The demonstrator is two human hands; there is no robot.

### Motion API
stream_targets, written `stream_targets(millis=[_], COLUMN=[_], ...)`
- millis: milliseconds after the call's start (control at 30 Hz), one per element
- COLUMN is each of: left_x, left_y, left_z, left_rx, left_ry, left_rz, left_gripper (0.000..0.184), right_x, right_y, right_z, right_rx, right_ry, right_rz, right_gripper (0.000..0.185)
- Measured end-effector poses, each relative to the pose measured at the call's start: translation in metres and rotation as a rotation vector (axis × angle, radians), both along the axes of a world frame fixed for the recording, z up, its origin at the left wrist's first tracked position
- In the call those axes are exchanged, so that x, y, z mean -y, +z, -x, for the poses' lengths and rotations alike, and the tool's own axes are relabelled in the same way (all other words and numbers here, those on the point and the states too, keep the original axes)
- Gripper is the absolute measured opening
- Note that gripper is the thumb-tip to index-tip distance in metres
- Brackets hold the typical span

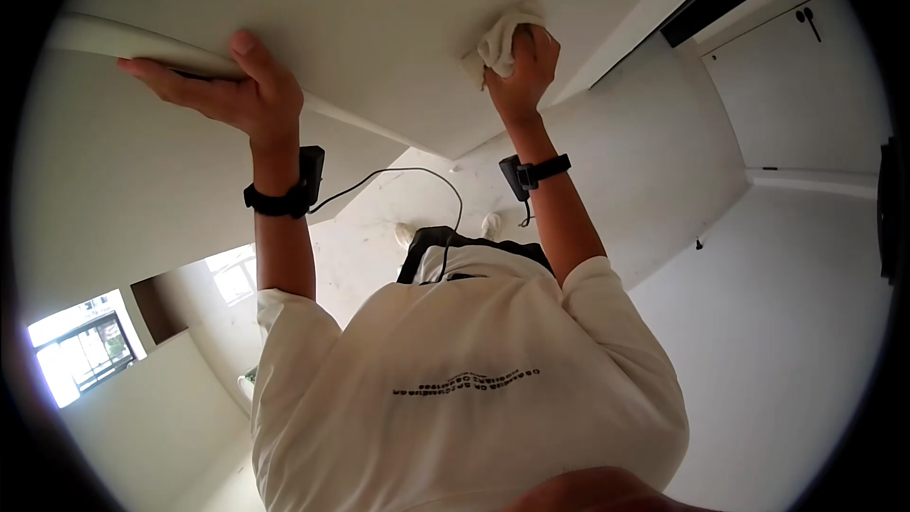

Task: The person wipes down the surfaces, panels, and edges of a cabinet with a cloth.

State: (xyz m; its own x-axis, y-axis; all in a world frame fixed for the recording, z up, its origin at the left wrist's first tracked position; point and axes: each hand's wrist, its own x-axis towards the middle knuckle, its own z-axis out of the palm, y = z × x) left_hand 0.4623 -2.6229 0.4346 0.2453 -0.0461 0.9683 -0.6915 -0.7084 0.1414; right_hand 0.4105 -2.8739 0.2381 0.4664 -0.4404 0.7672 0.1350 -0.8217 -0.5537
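My right hand (524,73) is closed around a crumpled off-white cloth (507,38), which rests against a broad, smooth white panel (379,33). At the panel's long pale edge (104,38), my left hand (242,90) lies with fingers stretched out along it and the thumb apart. The left fingertips touch the edge, though whether they bear on it firmly I cannot tell. Black straps with small dark boxes sit on my left wrist (280,199) and right wrist (542,171).
A thin black cable (408,169) runs from the left wrist box toward my waist. Beneath me are my light shoes (490,225) on a pale, marked floor (355,232). A bright window (85,346) is at lower left. A white cabinet (787,85) with dark handles stands at right.
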Motion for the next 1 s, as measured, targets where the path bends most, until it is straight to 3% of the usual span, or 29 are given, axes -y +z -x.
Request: stream_targets(millis=[133, 233, 267, 367, 400, 500, 567, 733, 800, 900, 1000], left_x=[0.0, -0.001, -0.001, 0.0, 0.0, 0.002, 0.002, 0.007, 0.003, 0.004, -0.002], left_y=[-0.002, -0.002, -0.001, -0.002, -0.005, -0.001, -0.005, -0.002, 0.001, 0.0, -0.001], left_z=[-0.001, 0.002, 0.001, 0.002, 0.007, 0.004, 0.006, 0.002, 0.003, 0.004, 0.002], left_rx=[0.014, 0.041, 0.059, 0.077, 0.051, 0.055, 0.029, 0.191, 0.211, 0.235, 0.26], left_ry=[0.03, 0.067, 0.086, 0.062, 0.068, 0.08, 0.082, -0.065, -0.086, -0.137, -0.171], left_rz=[-0.002, -0.042, -0.055, -0.079, -0.087, -0.071, -0.072, -0.124, -0.136, -0.083, -0.08], left_gripper=[0.095, 0.094, 0.093, 0.092, 0.091, 0.088, 0.089, 0.053, 0.044, 0.045, 0.049], right_x=[0.022, 0.019, 0.007, -0.023, -0.029, -0.027, -0.015, 0.036, 0.059, 0.071, 0.032], right_y=[-0.065, -0.093, -0.101, -0.108, -0.102, -0.063, -0.018, 0.104, 0.15, 0.172, 0.164], right_z=[0.012, 0.034, 0.039, 0.043, 0.047, 0.058, 0.054, 0.041, 0.022, 0.002, 0.015], right_rx=[-0.35, -0.757, -0.66, -0.759, -0.832, -0.692, -0.525, -0.035, 0.075, -0.029, -0.063], right_ry=[-0.077, 0.041, 0.052, 0.158, 0.182, 0.439, 0.43, 0.241, 0.162, 0.118, 0.028], right_rz=[-0.261, -0.387, -0.332, -0.415, -0.44, -0.259, -0.076, 0.191, 0.152, -0.047, 0.185], right_gripper=[0.052, 0.049, 0.045, 0.043, 0.044, 0.047, 0.049, 0.056, 0.061, 0.062, 0.059])
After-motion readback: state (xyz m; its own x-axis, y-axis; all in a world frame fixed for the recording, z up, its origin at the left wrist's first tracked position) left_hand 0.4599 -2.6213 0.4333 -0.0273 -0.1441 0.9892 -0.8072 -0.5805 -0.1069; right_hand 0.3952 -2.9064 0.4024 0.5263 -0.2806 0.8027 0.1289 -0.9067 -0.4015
